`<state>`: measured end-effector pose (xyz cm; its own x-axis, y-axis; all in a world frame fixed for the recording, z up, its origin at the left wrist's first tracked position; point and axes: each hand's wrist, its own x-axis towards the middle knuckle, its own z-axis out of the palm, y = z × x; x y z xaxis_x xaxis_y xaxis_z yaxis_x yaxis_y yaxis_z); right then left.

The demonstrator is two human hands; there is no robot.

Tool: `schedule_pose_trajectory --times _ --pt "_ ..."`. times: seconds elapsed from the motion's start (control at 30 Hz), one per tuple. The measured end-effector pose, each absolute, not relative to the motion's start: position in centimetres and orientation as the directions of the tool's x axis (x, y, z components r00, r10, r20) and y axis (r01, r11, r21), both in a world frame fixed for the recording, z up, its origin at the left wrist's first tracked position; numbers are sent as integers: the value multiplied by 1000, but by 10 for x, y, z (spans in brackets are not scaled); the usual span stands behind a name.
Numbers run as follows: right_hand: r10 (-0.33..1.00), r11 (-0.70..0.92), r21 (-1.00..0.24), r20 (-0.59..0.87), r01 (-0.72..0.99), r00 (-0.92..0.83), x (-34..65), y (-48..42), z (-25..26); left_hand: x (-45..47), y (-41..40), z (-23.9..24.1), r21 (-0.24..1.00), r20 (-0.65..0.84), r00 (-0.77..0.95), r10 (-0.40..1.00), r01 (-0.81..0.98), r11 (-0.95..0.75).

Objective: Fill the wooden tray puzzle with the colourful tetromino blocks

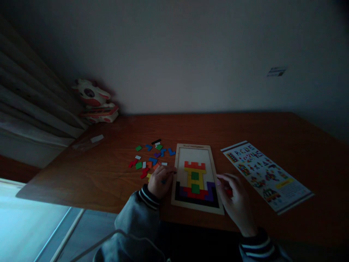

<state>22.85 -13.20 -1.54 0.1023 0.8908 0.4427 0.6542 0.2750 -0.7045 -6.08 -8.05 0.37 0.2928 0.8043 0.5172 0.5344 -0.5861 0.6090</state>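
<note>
A wooden puzzle tray [179,171] lies on the brown table, partly filled with coloured blocks forming a castle shape: red, yellow, green, purple and black. My left hand [160,181] rests curled at the tray's left edge, over some of the loose coloured pieces [149,157] scattered to the left. Beside the tray's right edge, my right hand [235,198] has its fingers curled around a small red piece [229,192].
A printed pattern sheet [265,174] lies to the right of the tray. A red and white toy [95,102] stands at the back left by the wall. A small white slip [97,138] lies near the table's left edge. Curtains hang at the far left.
</note>
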Motion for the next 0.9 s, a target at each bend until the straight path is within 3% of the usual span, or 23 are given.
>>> schedule_pose_trajectory --times 0.37,0.7,0.9 --pt "883 279 -706 455 651 115 227 -132 -15 -61 -78 -1 527 553 311 773 588 -614" --pt "884 274 -709 451 649 120 226 -131 -14 -58 -83 11 681 424 378 823 467 -565" --pt "889 264 -718 441 644 127 227 -132 -16 -59 -80 1 703 449 272 851 481 -524"
